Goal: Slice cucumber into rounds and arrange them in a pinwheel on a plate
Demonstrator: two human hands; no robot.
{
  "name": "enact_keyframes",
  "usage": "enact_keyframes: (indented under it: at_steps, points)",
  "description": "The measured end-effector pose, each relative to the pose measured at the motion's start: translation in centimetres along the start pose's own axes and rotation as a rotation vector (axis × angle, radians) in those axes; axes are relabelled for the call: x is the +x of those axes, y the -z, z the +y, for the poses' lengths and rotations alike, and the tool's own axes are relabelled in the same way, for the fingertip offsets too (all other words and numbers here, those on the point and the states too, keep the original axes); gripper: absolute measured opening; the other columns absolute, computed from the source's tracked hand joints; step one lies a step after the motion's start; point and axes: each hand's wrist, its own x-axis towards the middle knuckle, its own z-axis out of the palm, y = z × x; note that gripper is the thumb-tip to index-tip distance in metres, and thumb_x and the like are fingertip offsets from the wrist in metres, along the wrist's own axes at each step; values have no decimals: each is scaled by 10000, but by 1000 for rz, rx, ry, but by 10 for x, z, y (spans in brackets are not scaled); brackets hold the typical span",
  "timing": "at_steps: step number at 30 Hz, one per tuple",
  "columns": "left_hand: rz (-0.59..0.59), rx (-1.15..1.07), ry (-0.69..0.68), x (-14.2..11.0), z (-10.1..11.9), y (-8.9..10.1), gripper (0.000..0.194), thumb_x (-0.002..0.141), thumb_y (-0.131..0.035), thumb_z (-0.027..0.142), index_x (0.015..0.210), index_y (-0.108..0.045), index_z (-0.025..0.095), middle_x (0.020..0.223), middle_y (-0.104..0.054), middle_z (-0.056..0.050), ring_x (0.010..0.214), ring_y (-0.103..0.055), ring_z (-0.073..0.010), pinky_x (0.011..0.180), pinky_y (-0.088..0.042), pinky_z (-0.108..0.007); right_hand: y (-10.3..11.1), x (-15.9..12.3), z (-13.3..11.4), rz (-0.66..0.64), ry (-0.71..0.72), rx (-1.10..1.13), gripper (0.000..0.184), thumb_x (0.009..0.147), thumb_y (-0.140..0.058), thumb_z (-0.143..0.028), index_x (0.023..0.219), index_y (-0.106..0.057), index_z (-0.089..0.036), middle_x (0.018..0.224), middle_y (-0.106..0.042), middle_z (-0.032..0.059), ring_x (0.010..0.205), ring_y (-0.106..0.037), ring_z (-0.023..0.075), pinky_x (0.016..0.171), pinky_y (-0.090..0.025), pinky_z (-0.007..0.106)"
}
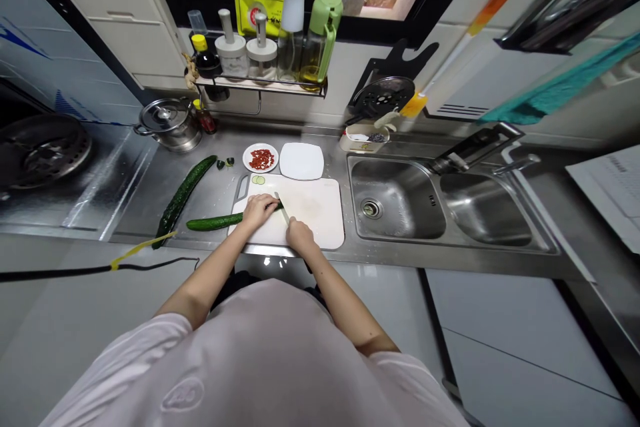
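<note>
The left hand clasps a long green cucumber lying left-to-right; the right hand grips a silver-bladed knife. A white rectangular board rests on the steel kitchen table.

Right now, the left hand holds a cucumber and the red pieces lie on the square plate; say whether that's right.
One slip: the head view shows the red pieces lying on the round plate instead. The left hand does hold a cucumber.

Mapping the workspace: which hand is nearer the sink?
Right. The right hand, holding the knife, is left of the sink; the left hand, on a cucumber, is farther left.
</note>
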Motion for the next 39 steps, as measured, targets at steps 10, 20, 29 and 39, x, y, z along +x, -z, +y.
enact_keyframes:
  at_steps: [10,20,29,39]
  points:
    - [-2,-6,8,-1,-1,0,216,907,-518,327,988,-706,260,1031,-698,-36,991,-606,-194,901,-401,-353,-4,-10,4,-14,-2,-9,254,899,-389,-124,1122,-511,-130,1044,-660,171,974,-646,257,769,-473,333]
    - [-2,8,14,0,-2,-1,220,906,-520,329,996,-707,257,1034,-700,-40,1000,-606,-200,906,-391,-358,-8,-22,9,3,5,-24,253,897,-366,-102,1100,-514,-124,1012,-667,168,954,-655,258,748,-469,324]
    - [-7,30,20,-1,2,2,243,917,-498,333,1016,-706,255,1028,-706,-48,994,-606,-206,916,-372,-373,-6,-31,20,-20,7,-25,232,932,-359,-154,1101,-518,-143,999,-673,148,945,-652,243,748,-449,307]
    - [-5,20,3,2,3,8,237,904,-509,326,1013,-711,268,1002,-713,-39,952,-625,-216,890,-412,-371,15,-37,39,115,-27,-136,288,981,-321,-270,1190,-507,-203,964,-675,114,911,-645,233,758,-422,309]
